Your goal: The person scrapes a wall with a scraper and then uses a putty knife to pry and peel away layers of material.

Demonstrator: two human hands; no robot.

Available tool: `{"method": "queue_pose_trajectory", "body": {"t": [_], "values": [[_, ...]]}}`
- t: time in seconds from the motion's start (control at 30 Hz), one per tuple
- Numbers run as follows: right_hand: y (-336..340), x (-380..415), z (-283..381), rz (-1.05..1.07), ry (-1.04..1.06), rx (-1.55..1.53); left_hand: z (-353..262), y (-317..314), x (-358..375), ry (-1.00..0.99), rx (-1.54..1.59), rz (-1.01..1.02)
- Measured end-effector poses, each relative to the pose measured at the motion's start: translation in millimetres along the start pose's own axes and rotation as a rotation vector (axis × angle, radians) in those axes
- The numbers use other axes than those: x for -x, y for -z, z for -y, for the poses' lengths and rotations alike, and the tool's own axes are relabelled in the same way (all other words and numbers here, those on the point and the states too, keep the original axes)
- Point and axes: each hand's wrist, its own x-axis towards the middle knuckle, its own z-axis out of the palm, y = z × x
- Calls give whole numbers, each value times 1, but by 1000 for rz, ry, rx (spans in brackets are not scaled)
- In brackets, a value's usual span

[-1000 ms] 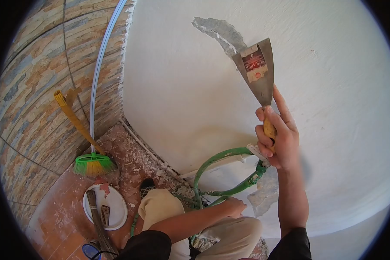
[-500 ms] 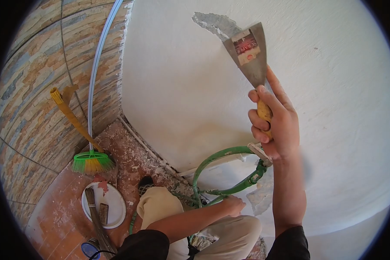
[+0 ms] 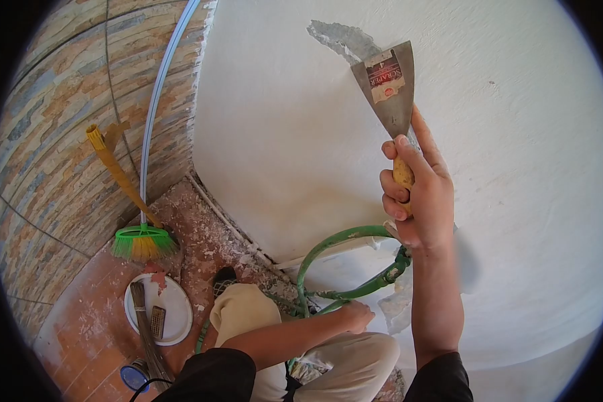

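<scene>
My right hand [image 3: 425,194] is wrapped round the yellow handle of a scraper [image 3: 390,87], its wide metal blade pointing up in front of the white wall [image 3: 268,134]. The blade's upper left corner is beside a bare grey patch [image 3: 345,39] in the wall's coating; whether they touch I cannot tell. My left hand [image 3: 356,316] is closed low down, over my knee and beside a green hose [image 3: 301,275]. What it holds, if anything, is hidden.
A green and yellow broom [image 3: 144,242] leans by the stone-clad wall [image 3: 60,134]. On the debris-strewn floor are a white lid [image 3: 174,308] with a brush [image 3: 157,321] on it, a twig bundle [image 3: 144,328] and a blue can [image 3: 135,375].
The scraper and my right hand have shifted slightly down and left in view, and the blade has turned a little more upright. My left hand stays closed near the hose.
</scene>
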Motion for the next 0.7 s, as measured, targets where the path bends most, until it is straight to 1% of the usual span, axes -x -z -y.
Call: {"method": "queue_pose_trajectory", "body": {"t": [0.13, 0.2, 0.37, 0.43, 0.5, 0.7], "values": [[-4, -1, 3, -15, -12, 7, -1, -3, 2, -30, 21, -23], [-1, 4, 1, -13, -4, 12, 2, -6, 1, -28, 29, 13], [-6, -1, 2, -16, 10, 9, 1, -6, -3, -15, 32, 28], [-9, 0, 1, -8, 6, 6, 4, -2, 0, -15, 54, 22], [-9, -3, 1, 7, 17, 1, 5, 0, 1, -10, 9, -9], [-11, -5, -2, -10, 32, -9, 5, 0, 1, -29, 26, -7]]}}
